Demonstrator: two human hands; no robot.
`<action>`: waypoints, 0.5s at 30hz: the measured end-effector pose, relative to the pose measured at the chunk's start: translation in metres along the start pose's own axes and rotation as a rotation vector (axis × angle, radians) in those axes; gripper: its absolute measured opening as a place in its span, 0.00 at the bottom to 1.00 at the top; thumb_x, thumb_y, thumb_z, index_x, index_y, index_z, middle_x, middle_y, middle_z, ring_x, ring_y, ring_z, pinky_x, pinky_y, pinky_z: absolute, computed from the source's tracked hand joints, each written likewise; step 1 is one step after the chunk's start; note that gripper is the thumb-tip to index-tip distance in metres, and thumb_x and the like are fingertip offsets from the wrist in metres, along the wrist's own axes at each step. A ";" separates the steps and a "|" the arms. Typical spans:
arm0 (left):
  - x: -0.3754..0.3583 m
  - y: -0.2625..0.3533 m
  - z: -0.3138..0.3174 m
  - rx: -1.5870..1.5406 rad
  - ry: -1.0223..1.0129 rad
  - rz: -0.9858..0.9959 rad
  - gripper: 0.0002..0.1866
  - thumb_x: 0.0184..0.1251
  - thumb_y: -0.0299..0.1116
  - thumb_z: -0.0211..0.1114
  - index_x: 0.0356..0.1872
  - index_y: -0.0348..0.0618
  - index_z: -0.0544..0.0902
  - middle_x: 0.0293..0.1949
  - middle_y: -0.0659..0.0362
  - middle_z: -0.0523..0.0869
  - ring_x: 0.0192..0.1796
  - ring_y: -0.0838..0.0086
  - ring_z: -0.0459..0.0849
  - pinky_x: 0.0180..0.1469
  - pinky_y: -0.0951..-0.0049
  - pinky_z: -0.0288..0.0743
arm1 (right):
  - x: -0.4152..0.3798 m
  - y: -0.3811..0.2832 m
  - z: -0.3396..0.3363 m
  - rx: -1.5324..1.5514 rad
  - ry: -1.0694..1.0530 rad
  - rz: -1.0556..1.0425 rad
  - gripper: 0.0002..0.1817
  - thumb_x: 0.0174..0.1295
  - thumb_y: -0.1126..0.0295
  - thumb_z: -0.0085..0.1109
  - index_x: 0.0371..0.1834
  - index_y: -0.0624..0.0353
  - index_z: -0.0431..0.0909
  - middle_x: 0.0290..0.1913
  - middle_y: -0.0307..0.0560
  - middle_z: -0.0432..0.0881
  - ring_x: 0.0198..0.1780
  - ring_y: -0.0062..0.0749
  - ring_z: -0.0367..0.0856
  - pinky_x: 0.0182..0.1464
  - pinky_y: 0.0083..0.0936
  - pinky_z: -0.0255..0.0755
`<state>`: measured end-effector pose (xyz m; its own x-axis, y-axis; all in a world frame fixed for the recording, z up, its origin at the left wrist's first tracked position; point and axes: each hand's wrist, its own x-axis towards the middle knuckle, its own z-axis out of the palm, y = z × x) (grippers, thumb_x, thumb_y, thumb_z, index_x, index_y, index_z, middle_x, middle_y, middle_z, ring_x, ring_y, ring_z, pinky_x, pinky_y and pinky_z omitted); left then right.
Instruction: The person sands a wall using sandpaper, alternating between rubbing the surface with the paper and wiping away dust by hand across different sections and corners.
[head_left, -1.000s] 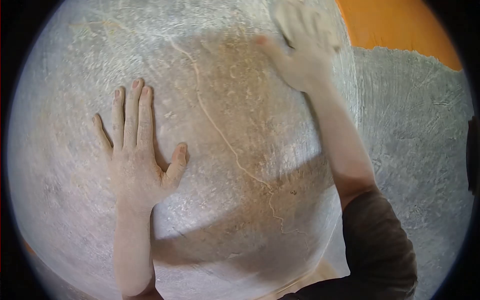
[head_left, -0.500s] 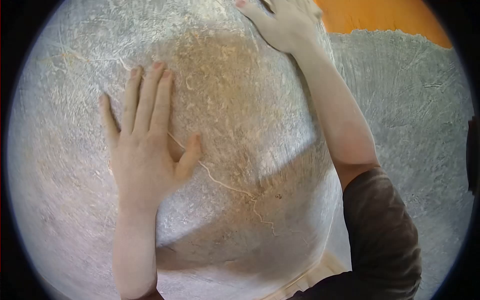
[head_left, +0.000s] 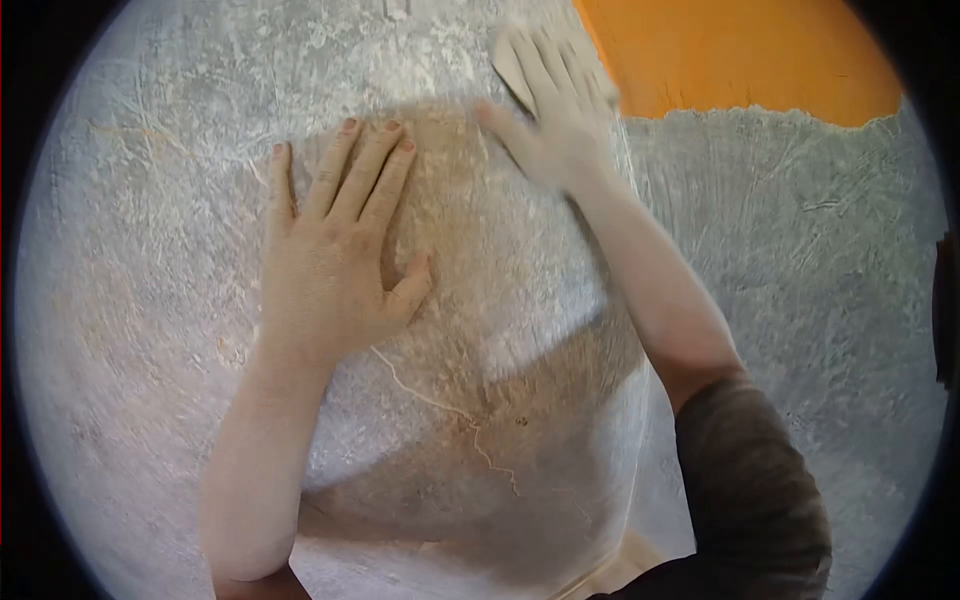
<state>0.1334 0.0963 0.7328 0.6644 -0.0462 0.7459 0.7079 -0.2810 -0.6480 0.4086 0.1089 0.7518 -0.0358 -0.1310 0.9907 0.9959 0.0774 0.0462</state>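
Note:
My left hand lies flat on a rough, grey, curved plaster-like surface, its fingers spread and nothing in it. Higher up and to the right, my right hand presses a thin, pale pad against the same surface. The pad's edge shows beside the index finger, while most of it is hidden under the hand. A thin pale crack line runs down and right from below my left hand. The right hand is slightly blurred.
An orange area with a ragged lower edge is at the upper right. Below it, more grey textured surface continues past a vertical corner edge. A dark object shows at the far right, and a pale ledge at the bottom.
My left hand has shifted right and slightly up over the surface. My right hand and the pad are lower in view. The whole view has shifted, showing more of the orange area.

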 end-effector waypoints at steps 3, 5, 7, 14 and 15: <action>0.008 0.003 0.003 -0.018 0.008 -0.013 0.44 0.59 0.53 0.58 0.79 0.51 0.65 0.80 0.61 0.65 0.84 0.65 0.55 0.84 0.46 0.35 | 0.024 -0.007 0.006 0.012 -0.039 0.145 0.50 0.69 0.31 0.45 0.84 0.57 0.53 0.85 0.56 0.50 0.85 0.52 0.43 0.84 0.46 0.36; 0.005 0.002 0.004 -0.040 0.016 -0.011 0.43 0.60 0.53 0.58 0.79 0.49 0.65 0.80 0.61 0.65 0.84 0.64 0.55 0.84 0.46 0.36 | -0.001 -0.010 -0.001 0.004 -0.083 0.154 0.51 0.69 0.31 0.46 0.84 0.58 0.52 0.85 0.57 0.48 0.86 0.53 0.40 0.84 0.48 0.34; -0.003 0.000 0.000 -0.073 0.006 -0.025 0.43 0.61 0.52 0.59 0.79 0.48 0.65 0.80 0.60 0.65 0.84 0.64 0.56 0.84 0.46 0.36 | -0.092 -0.011 -0.010 0.004 -0.117 0.062 0.51 0.68 0.32 0.48 0.84 0.58 0.52 0.85 0.60 0.47 0.86 0.54 0.39 0.84 0.51 0.33; -0.032 -0.027 -0.017 -0.005 -0.008 -0.141 0.43 0.63 0.48 0.59 0.80 0.45 0.62 0.81 0.56 0.63 0.84 0.61 0.54 0.84 0.48 0.38 | -0.053 -0.005 -0.012 0.007 -0.089 0.013 0.51 0.67 0.33 0.49 0.84 0.57 0.53 0.84 0.63 0.51 0.85 0.56 0.42 0.83 0.52 0.36; -0.034 -0.030 -0.018 0.023 0.003 -0.182 0.43 0.64 0.49 0.58 0.80 0.45 0.62 0.81 0.56 0.63 0.84 0.61 0.54 0.84 0.48 0.38 | -0.009 -0.008 0.000 -0.060 -0.044 0.118 0.49 0.69 0.32 0.45 0.84 0.56 0.52 0.84 0.62 0.50 0.85 0.55 0.44 0.82 0.52 0.39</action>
<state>0.0856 0.0891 0.7299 0.5242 0.0002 0.8516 0.8215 -0.2635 -0.5056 0.4012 0.1096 0.7427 0.0794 -0.0805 0.9936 0.9966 0.0302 -0.0772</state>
